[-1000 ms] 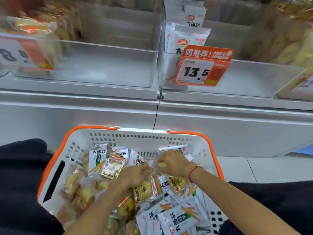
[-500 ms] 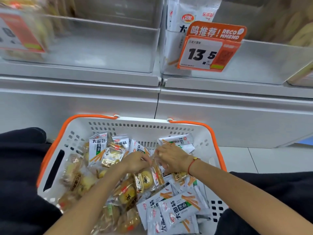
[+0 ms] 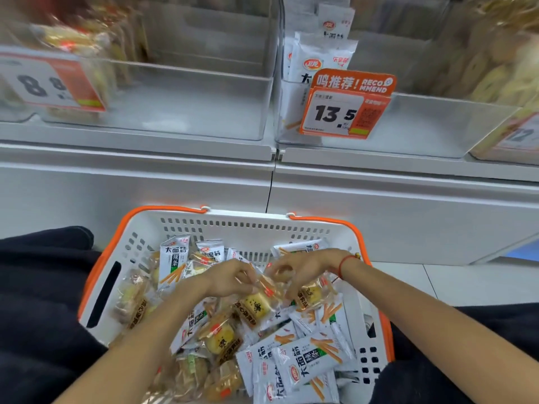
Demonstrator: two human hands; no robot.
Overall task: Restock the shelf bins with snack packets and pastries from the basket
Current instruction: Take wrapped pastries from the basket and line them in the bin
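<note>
Pinching pastry packet, long axis toward shelf: both hands

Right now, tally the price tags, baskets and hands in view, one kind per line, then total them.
Price tags: 3, the 8.8 tag, the 13.5 tag, a cut-off tag at the right edge
Baskets: 1, the white basket
Hands: 2, the left hand pinching a pastry packet, the right hand gripping a round pastry
Total: 6
</note>
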